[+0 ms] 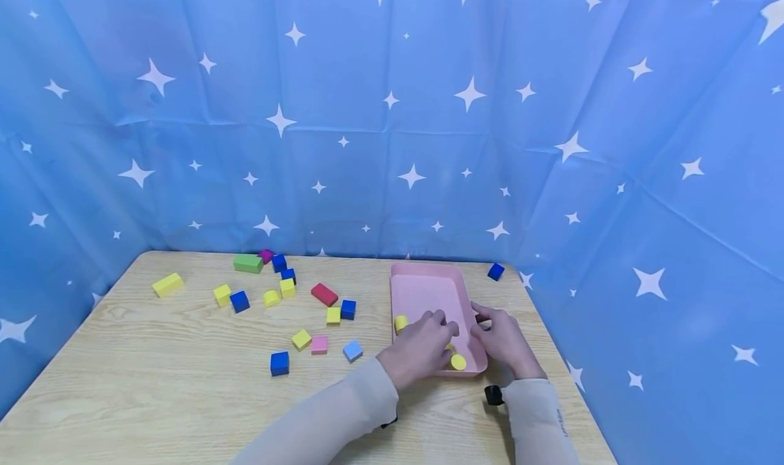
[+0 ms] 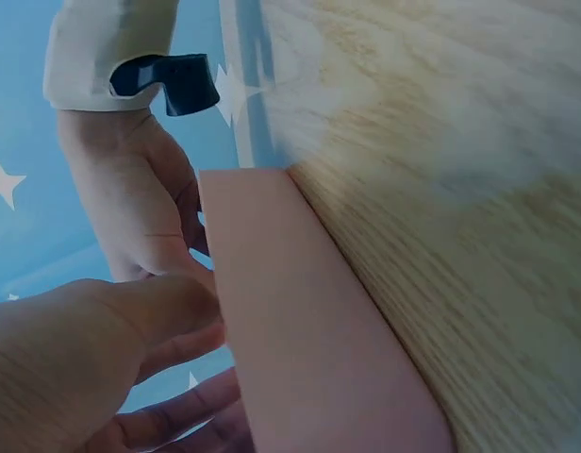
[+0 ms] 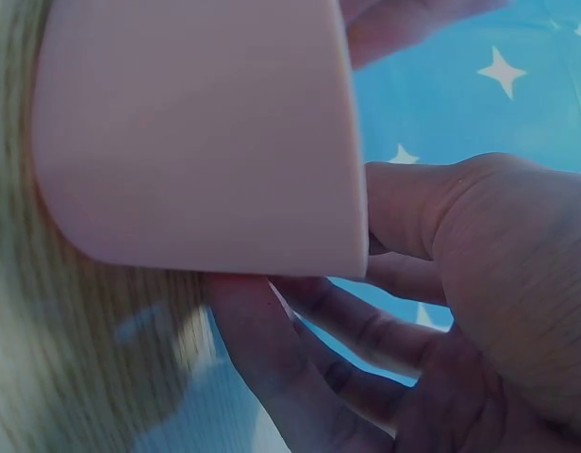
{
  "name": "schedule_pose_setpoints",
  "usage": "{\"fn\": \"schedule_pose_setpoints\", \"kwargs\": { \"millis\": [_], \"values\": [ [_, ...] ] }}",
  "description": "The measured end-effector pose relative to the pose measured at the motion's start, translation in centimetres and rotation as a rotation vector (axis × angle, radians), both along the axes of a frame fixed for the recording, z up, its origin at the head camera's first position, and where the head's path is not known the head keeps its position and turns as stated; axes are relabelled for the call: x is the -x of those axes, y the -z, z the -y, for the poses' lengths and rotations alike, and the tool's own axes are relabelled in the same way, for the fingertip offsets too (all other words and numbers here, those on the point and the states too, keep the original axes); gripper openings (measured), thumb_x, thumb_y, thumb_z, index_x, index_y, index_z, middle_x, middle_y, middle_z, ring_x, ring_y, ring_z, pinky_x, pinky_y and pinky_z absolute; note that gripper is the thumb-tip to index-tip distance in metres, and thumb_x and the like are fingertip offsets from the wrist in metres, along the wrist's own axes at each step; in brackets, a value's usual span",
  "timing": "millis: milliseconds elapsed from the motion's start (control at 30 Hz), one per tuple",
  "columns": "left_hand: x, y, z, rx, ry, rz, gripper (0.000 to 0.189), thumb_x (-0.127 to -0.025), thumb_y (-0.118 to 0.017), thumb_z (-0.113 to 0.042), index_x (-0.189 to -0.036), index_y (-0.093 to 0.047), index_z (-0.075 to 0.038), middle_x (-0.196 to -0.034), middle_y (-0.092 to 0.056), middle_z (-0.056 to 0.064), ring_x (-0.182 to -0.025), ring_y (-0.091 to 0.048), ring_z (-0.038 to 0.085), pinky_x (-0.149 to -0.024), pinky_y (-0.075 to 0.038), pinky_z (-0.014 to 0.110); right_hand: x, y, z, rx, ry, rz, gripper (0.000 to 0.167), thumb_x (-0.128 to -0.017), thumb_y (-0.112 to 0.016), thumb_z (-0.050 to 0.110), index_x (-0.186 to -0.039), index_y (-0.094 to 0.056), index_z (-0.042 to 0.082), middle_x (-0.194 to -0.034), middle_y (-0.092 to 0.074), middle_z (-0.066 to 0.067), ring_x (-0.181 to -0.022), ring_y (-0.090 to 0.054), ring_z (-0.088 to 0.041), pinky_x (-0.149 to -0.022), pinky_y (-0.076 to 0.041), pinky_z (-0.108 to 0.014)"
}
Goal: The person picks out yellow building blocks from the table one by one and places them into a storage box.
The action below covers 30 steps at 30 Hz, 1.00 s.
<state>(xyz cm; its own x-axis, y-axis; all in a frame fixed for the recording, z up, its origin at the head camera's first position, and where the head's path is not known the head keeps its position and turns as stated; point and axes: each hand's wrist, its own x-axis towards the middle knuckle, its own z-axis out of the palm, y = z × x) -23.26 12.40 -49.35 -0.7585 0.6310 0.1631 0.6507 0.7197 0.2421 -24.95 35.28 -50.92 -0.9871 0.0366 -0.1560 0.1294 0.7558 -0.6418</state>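
Note:
A pink tray (image 1: 429, 284) lies on the right part of the table. My left hand (image 1: 422, 346) reaches over its near left side, fingers loosely bent above the tray floor, with no block showing between them. A yellow block (image 1: 401, 323) stands by the left wall, and a round yellow block (image 1: 458, 362) lies in the near right corner; another yellow piece is partly hidden by the left hand. My right hand (image 1: 505, 342) holds the tray's right side, thumb at the rim and fingers along the outer wall (image 3: 196, 142).
Several blocks are scattered left of the tray, among them a green block (image 1: 248, 263), a red block (image 1: 324, 294), a pink block (image 1: 319, 345) and a light blue block (image 1: 352, 350). A dark blue block (image 1: 496, 271) sits near the far right corner. A blue starred curtain (image 1: 343, 111) surrounds the table.

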Motion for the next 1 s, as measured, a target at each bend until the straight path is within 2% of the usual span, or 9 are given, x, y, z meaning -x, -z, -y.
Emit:
{"fn": "schedule_pose_setpoints", "kwargs": {
  "millis": [200, 367, 633, 767, 1000],
  "values": [
    [0.1, -0.2, 1.5, -0.033, -0.026, -0.002, 0.029, -0.108, -0.085, -0.025, -0.137, -0.083, -0.021, -0.127, -0.078, 0.002, -0.105, -0.070, 0.014, -0.078, -0.066, 0.022, 0.1, 0.1, 0.1, -0.011, -0.006, -0.004, 0.062, -0.113, -0.067, 0.010, -0.174, -0.054, 0.009, -0.145, -0.074, -0.027, -0.103, -0.077, -0.024, -0.090, -0.074, -0.039],
    [0.1, -0.5, 3.1, -0.068, -0.047, 0.009, 0.030, -0.109, -0.084, -0.029, -0.139, -0.082, -0.022, -0.130, -0.078, 0.001, -0.107, -0.070, 0.014, -0.086, -0.069, 0.025, 0.2, 0.0, 0.3, -0.017, 0.002, 0.000, 0.062, -0.113, -0.068, 0.011, -0.174, -0.054, 0.009, -0.147, -0.073, -0.028, -0.107, -0.077, -0.028, -0.095, -0.074, -0.042],
    [0.0, 0.3, 5.2, -0.090, -0.085, -0.008, 0.033, -0.110, -0.083, -0.031, -0.142, -0.081, -0.024, -0.137, -0.077, 0.001, -0.114, -0.071, 0.014, -0.095, -0.070, 0.026, 0.2, 0.1, 0.4, -0.032, 0.015, 0.001, 0.063, -0.113, -0.068, 0.011, -0.174, -0.053, 0.008, -0.148, -0.073, -0.027, -0.107, -0.076, -0.027, -0.094, -0.073, -0.042],
    [0.1, 0.6, 6.3, -0.105, -0.112, 0.009, 0.035, -0.112, -0.081, -0.031, -0.145, -0.079, -0.023, -0.141, -0.076, 0.003, -0.120, -0.072, 0.017, -0.096, -0.071, 0.029, 0.1, 0.2, 0.4, -0.027, 0.015, -0.002, 0.063, -0.113, -0.068, 0.012, -0.174, -0.053, 0.008, -0.148, -0.073, -0.027, -0.106, -0.075, -0.026, -0.092, -0.073, -0.040],
    [0.3, 1.1, 8.8, -0.206, -0.186, 0.040, 0.037, -0.109, -0.085, -0.031, -0.145, -0.079, -0.021, -0.143, -0.075, 0.005, -0.122, -0.071, 0.021, -0.103, -0.071, 0.038, 0.1, 0.3, 0.2, -0.018, 0.012, -0.008, 0.063, -0.112, -0.066, 0.011, -0.174, -0.053, 0.008, -0.147, -0.073, -0.027, -0.105, -0.075, -0.026, -0.088, -0.072, -0.036]
  ]
}}
